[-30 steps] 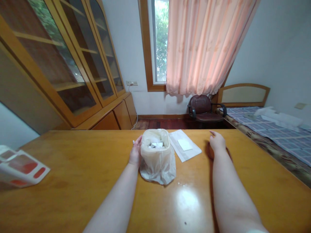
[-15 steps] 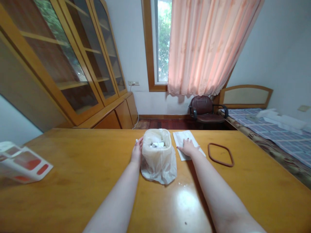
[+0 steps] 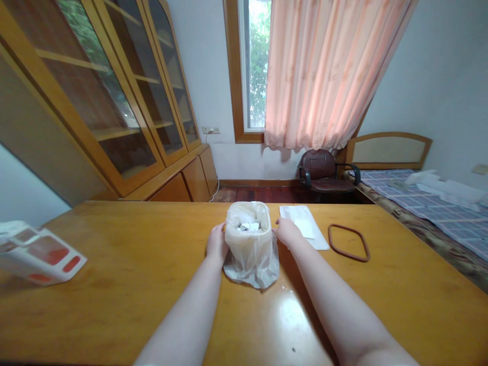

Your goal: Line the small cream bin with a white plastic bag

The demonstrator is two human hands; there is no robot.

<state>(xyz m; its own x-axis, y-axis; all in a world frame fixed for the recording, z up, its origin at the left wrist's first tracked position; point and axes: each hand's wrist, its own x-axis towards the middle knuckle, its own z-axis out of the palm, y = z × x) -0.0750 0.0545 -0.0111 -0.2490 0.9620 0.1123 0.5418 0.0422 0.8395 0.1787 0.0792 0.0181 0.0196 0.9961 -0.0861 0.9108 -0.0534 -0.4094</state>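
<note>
A small trash bin (image 3: 248, 208) lined with a translucent white trash bag (image 3: 249, 259) stands upright on the wooden table. Crumpled white and silvery scraps (image 3: 249, 225) lie inside it. My left hand (image 3: 217, 243) is closed at the bag's left side, its fingertips partly hidden. On the other side, my right hand (image 3: 287, 233) has curled fingers against the bag's right edge. Just beyond that hand, a flat white packet or folded sheet (image 3: 318, 240) lies with a smaller white piece (image 3: 305, 229) on it. A brown rounded-rectangle ring (image 3: 348, 258) lies farther right.
At the table's left (image 3: 125, 264) sits a white and orange box-like container (image 3: 53, 259) with cut-out openings. Beyond the table are a glass-door cabinet (image 3: 168, 157), a brown armchair (image 3: 322, 170) and a bed (image 3: 438, 203).
My right hand has left the white sheet, moved left to the bag's side and curled its fingers. My left hand has closed more at the bag's left side.
</note>
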